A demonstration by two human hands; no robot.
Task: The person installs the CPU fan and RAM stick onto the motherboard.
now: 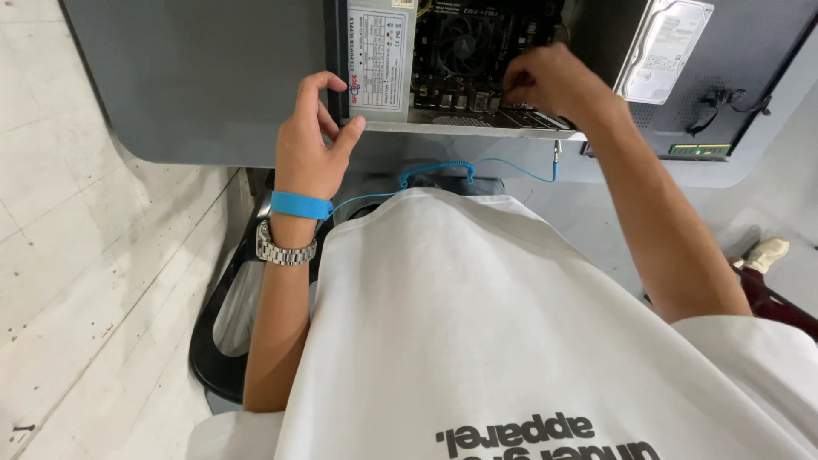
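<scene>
Open computer case [477,128] at top middle, lying sideways. Left hand [308,140] gripping its near edge by the grey power box [379,60]. Right hand [554,81] reaching inside, fingers pinched; around what, cannot tell.

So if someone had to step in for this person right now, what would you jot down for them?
Left hand: grips the front edge of the open PC case, beside the power supply; blue wrist strap on, its cord clipped to the case.
Right hand: fingers pinched inside, over the motherboard; what they hold is hidden.
Hard drive lies at the right, on the desk.
Done: side panel off.
Left: cannot tell from here.
</scene>
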